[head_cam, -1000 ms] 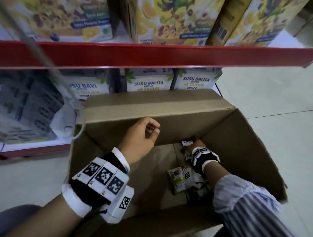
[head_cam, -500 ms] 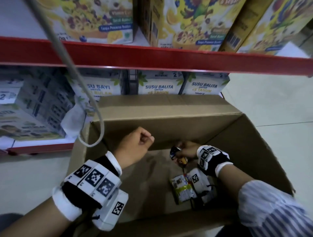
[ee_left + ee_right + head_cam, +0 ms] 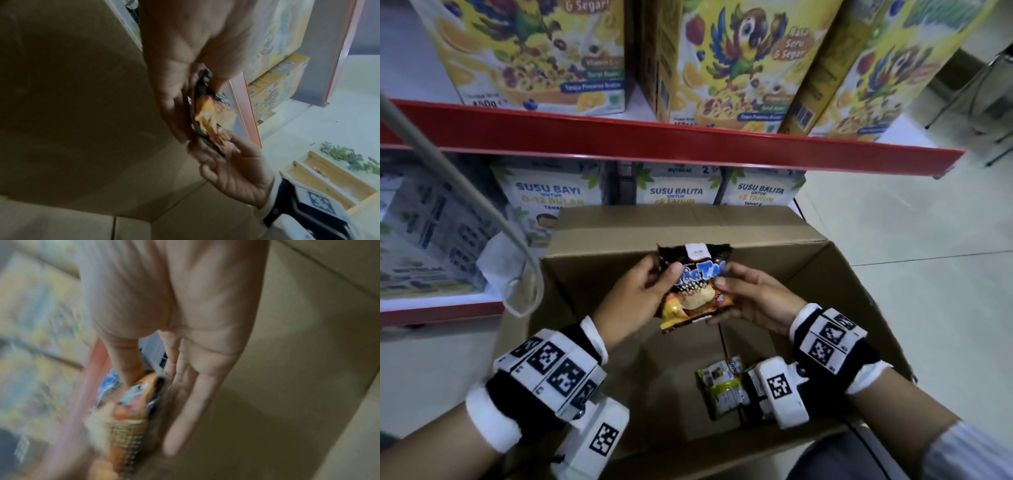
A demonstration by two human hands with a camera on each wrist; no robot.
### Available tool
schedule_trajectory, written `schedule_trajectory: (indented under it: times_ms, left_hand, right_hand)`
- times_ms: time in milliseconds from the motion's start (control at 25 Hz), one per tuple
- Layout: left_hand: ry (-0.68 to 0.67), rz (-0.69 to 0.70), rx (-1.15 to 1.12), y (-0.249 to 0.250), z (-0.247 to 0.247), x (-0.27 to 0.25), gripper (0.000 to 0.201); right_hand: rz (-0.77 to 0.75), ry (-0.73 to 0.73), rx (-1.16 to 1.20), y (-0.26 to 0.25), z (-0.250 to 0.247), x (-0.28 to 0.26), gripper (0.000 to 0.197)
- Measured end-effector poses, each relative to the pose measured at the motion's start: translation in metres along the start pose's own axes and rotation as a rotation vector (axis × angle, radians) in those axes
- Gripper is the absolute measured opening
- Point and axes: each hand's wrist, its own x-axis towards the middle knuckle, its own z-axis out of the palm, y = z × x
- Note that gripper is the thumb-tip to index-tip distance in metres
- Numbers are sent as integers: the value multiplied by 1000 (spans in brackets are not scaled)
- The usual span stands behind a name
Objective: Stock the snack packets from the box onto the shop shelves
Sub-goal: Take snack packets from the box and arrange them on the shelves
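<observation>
While the box (image 3: 842,284) is sitting open, your left hand (image 3: 630,301) and right hand (image 3: 756,301) are both pinching one snack packet (image 3: 693,291) above it; thumbs pressing its front.

One cardboard box (image 3: 774,240) is seen mid-frame. One dark snack packet (image 3: 693,287) is held by two hands: left hand (image 3: 631,299), right hand (image 3: 755,301). Another packet (image 3: 722,383) is counted at lower centre. Three cereal boxes (image 3: 726,61) across the top, three milk cartons (image 3: 676,188) below.

A: What sort of place?
B: A shop. Past the left hand (image 3: 630,301), red-edged shelves (image 3: 688,142) carry rows of cereal boxes (image 3: 726,61) above milk-formula cartons (image 3: 676,188).
</observation>
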Motion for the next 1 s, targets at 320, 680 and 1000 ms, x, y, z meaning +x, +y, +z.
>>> schedule_trajectory:
  times_ms: [320, 680, 1000]
  left_hand:
    - [263, 150, 93, -10, -25, 21, 13]
    - [212, 95, -24, 1, -19, 16, 31]
    - [167, 144, -41, 18, -29, 4, 49]
  right_hand:
    - [619, -207, -1470, 112, -73, 70, 50]
    - [733, -242, -1662, 149, -74, 56, 38]
    - [-23, 100, -757, -18, -16, -10, 18]
